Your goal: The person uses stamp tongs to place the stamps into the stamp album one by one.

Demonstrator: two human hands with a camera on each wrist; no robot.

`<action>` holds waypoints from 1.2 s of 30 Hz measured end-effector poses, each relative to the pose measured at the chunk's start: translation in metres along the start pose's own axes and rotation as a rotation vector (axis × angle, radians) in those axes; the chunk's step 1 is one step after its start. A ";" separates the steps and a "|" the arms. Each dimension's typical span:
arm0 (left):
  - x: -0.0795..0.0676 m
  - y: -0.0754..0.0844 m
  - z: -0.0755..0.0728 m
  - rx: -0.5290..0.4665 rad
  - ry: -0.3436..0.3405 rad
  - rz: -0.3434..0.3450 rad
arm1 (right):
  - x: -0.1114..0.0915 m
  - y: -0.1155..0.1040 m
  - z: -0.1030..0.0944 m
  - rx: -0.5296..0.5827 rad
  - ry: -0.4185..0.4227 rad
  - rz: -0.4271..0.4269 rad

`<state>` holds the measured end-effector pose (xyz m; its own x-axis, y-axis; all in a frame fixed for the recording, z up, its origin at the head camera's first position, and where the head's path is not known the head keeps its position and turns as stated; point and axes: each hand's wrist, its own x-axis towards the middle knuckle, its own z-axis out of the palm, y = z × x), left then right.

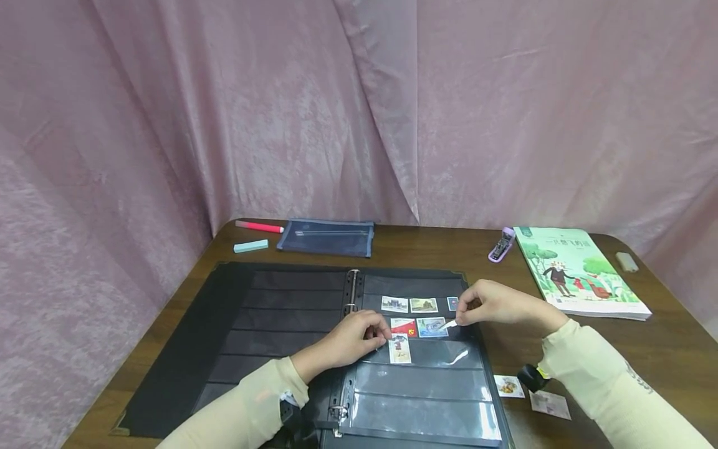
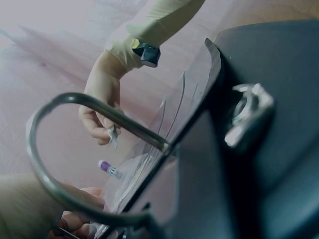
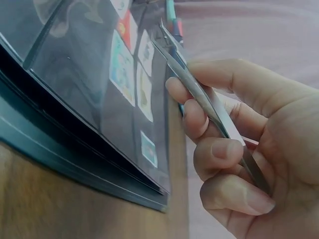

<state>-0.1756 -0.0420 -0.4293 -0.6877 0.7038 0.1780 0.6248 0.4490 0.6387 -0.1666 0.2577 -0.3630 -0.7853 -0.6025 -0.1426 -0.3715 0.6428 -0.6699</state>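
An open stamp album (image 1: 415,380) with black pages and clear pocket strips lies on the table. Its right page carries several stamps, among them a red-and-white stamp (image 1: 404,327), a blue stamp (image 1: 432,327) and an upright stamp (image 1: 400,349) below them. My left hand (image 1: 353,340) is at that page, its bent fingertips beside the upright stamp; whether they pinch anything is hidden. In my right hand (image 1: 493,304) I hold metal tweezers (image 3: 214,109) between thumb and fingers. Their tips point left over the blue stamp, slightly apart with nothing between them in the right wrist view.
Two loose stamps or cards, a colourful one (image 1: 509,386) and a greyish one (image 1: 550,405), lie right of the album. Behind stand a blue zip pouch (image 1: 325,238), red pen (image 1: 259,226), light-blue stick (image 1: 250,246), purple clipper-like item (image 1: 502,244), green book (image 1: 583,271) and eraser (image 1: 627,262).
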 end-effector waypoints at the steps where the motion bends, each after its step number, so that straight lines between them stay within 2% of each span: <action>1: 0.000 0.000 0.000 -0.001 -0.003 -0.005 | -0.002 -0.001 -0.002 -0.003 0.001 0.005; 11: 0.001 -0.001 0.000 -0.004 -0.010 -0.016 | -0.026 -0.005 -0.017 -0.069 0.020 0.013; 16: 0.001 -0.002 0.001 -0.002 -0.012 -0.017 | -0.041 -0.005 -0.022 -0.046 0.011 -0.013; 22: 0.001 -0.002 0.001 -0.010 -0.012 -0.028 | -0.061 -0.005 -0.028 -0.004 -0.017 0.004; 27: 0.000 -0.002 0.001 -0.012 -0.013 -0.030 | -0.078 0.001 -0.028 0.008 -0.023 -0.032; 31: 0.001 -0.001 0.001 -0.010 -0.003 -0.008 | -0.091 0.009 -0.028 0.012 -0.028 -0.054; 36: 0.001 0.000 0.000 -0.012 0.009 0.005 | -0.106 0.023 -0.025 0.048 -0.054 -0.053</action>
<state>-0.1755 -0.0412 -0.4293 -0.6881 0.7008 0.1882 0.6239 0.4389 0.6466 -0.1040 0.3483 -0.3454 -0.7367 -0.6607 -0.1442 -0.3869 0.5867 -0.7114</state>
